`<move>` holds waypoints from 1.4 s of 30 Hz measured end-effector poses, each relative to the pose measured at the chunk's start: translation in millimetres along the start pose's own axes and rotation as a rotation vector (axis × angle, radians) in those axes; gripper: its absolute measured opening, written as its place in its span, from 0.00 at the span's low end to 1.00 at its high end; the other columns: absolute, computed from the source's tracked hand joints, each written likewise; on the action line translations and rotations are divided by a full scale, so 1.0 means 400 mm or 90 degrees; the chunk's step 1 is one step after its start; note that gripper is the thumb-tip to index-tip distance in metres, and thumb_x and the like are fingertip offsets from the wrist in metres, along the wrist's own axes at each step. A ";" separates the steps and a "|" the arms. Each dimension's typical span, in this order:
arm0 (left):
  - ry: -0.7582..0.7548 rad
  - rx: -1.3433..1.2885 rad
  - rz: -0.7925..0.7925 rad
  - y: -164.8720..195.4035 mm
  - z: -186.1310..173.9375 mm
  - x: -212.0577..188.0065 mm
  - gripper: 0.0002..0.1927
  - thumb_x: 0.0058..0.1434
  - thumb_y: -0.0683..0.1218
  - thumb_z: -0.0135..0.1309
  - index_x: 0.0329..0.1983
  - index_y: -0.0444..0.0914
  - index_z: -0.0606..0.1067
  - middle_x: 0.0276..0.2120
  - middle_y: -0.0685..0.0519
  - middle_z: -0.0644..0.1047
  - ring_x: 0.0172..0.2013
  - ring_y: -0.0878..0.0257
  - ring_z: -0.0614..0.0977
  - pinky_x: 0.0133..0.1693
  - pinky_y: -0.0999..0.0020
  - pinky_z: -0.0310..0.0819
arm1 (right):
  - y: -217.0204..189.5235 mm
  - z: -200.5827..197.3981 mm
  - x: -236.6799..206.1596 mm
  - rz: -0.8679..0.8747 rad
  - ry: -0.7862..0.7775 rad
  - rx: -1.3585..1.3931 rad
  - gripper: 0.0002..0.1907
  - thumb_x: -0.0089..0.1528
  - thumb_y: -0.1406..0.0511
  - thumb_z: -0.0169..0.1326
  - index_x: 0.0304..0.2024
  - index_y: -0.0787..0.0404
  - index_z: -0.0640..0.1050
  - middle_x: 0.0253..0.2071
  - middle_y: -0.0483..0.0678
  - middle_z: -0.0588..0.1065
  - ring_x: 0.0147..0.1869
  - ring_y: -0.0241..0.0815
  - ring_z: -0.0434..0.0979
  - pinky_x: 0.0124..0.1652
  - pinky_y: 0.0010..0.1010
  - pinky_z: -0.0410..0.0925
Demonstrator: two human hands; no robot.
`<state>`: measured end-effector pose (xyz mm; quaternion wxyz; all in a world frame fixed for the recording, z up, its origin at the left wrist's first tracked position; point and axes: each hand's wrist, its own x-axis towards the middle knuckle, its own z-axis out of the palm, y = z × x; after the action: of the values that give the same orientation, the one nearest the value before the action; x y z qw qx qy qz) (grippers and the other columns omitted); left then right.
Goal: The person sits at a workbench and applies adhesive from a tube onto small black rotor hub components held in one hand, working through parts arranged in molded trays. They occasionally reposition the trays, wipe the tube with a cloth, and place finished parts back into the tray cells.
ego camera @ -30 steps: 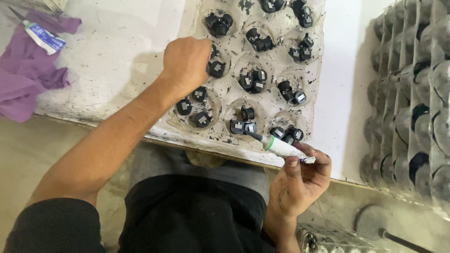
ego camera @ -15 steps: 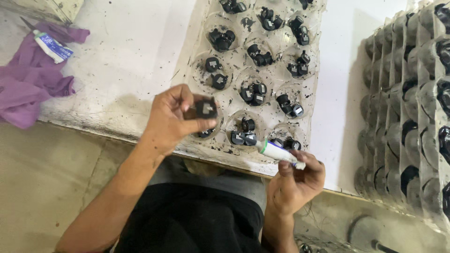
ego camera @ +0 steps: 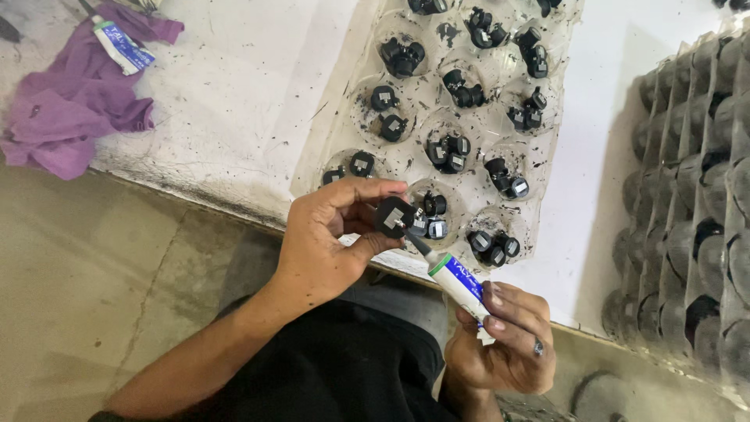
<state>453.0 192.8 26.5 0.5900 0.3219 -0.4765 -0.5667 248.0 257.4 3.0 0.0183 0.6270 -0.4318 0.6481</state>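
My left hand [ego camera: 328, 238] pinches a small round black part [ego camera: 393, 216] with a pale square on its face, held just in front of the near edge of a clear plastic tray [ego camera: 344, 94]. My right hand [ego camera: 508, 340] grips a white tube with a blue band and a green collar [ego camera: 453, 277]; its dark nozzle touches the held part. The tray's round pockets hold several more small black parts [ego camera: 447, 150], mostly two to a pocket.
A purple cloth [ego camera: 70, 117] with a second white and blue tube [ego camera: 119, 45] on it lies at the far left of the stained white table [ego camera: 226, 101]. Stacked clear trays [ego camera: 695, 211] of dark parts stand at the right. Bare concrete floor [ego camera: 94, 297] lies below.
My left hand lifted a black part out of a near tray pocket and turned it face up. My right hand brought the tube's nozzle up against it.
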 end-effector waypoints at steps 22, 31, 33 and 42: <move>-0.028 -0.059 -0.118 -0.018 -0.004 -0.005 0.26 0.57 0.26 0.60 0.59 0.33 0.76 0.49 0.52 0.81 0.47 0.69 0.83 0.51 0.72 0.83 | -0.021 -0.007 0.012 0.001 -0.059 -0.005 0.18 0.54 0.78 0.68 0.34 0.63 0.70 0.39 0.56 0.77 0.44 0.48 0.82 0.42 0.38 0.82; -0.022 -0.052 -0.119 -0.027 -0.008 -0.012 0.27 0.57 0.26 0.61 0.60 0.34 0.76 0.45 0.52 0.82 0.45 0.68 0.84 0.49 0.73 0.84 | -0.037 -0.008 0.011 0.003 -0.066 -0.030 0.18 0.55 0.79 0.68 0.34 0.63 0.70 0.39 0.56 0.77 0.44 0.48 0.82 0.42 0.38 0.82; -0.022 -0.074 -0.121 -0.034 -0.010 -0.015 0.27 0.57 0.26 0.60 0.60 0.34 0.76 0.46 0.52 0.82 0.46 0.69 0.84 0.50 0.74 0.83 | -0.042 -0.009 0.008 0.010 -0.068 -0.031 0.18 0.56 0.79 0.68 0.35 0.63 0.70 0.40 0.56 0.77 0.44 0.48 0.82 0.42 0.38 0.82; -0.003 -0.308 -0.200 -0.073 0.013 -0.036 0.25 0.60 0.27 0.57 0.61 0.33 0.75 0.51 0.53 0.81 0.49 0.69 0.81 0.52 0.74 0.78 | -0.030 0.005 -0.002 0.015 0.002 -0.031 0.17 0.60 0.76 0.66 0.40 0.63 0.69 0.41 0.55 0.76 0.46 0.50 0.82 0.46 0.35 0.80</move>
<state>439.1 203.3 -1.6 0.5538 0.2403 -0.2732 -0.7490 256.6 263.9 8.5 0.0268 0.6205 -0.4548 0.6382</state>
